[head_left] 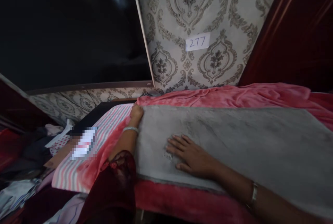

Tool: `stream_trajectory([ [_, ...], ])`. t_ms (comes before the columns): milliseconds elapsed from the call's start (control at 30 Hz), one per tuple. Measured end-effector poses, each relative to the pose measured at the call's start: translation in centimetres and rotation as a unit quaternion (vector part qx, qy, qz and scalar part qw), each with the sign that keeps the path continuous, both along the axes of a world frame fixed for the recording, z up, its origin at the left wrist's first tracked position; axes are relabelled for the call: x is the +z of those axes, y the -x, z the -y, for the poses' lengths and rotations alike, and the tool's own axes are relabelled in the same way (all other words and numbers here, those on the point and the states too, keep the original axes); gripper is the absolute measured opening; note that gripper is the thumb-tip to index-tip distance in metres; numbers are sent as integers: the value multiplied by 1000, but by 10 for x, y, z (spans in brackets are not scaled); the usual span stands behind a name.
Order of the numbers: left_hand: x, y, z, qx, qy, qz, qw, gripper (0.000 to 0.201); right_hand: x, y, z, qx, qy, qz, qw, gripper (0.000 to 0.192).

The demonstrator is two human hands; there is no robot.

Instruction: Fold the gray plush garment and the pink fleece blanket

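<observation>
A long grey flat piece (249,140), soft-looking on top, lies across the table. Under and around it spreads a pink-red plush cloth (229,95), bunched along the back and showing along the front edge. My left hand (137,113) is closed at the grey piece's far left corner, on the edge of the pink-red cloth; its fingertips are partly hidden. Palm down with fingers spread, my right hand (192,154) rests flat on the grey surface. A small dark patterned mark (168,155) shows beside its fingers.
Left of the grey piece lies a striped pink, white and grey cloth (66,175), with a blurred-out pale item (84,144) on it. Piled clothes (20,189) fill the lower left. Behind are a large dark screen (78,36) and a patterned wall with a paper label (197,41).
</observation>
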State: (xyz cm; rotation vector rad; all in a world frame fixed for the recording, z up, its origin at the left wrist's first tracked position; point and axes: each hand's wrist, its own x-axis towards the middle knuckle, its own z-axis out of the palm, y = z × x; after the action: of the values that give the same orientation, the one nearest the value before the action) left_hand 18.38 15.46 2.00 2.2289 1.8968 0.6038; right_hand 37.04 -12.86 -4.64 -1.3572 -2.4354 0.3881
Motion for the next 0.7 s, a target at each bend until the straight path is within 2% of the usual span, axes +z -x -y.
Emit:
stream_trajectory([
  [67,6,-8,16,-39,-24,-18,999,57,-3,0,0,-7,-16,1,1000,78],
  [133,3,-17,33,-118,-35,-51,991,60,-7,-1,1,-16,-35,4,999,82],
  [200,-8,-23,50,-216,-26,-111,970,56,-11,-2,0,-18,-48,15,999,80],
  [267,-23,-23,61,-269,-13,-160,950,58,-13,-3,0,-13,-56,30,998,78],
  [367,-41,-18,69,-264,-9,-171,949,63,-14,-3,0,-8,-68,45,997,78],
  [467,-46,-14,68,-263,-13,-174,949,64,-14,-3,0,-14,-73,53,996,80],
  [567,-41,-16,66,-266,-13,-184,946,65,-13,-2,1,-29,-73,55,995,81],
  [700,-25,-11,71,-283,28,-201,937,66,-14,-3,2,-45,-79,61,994,81],
])
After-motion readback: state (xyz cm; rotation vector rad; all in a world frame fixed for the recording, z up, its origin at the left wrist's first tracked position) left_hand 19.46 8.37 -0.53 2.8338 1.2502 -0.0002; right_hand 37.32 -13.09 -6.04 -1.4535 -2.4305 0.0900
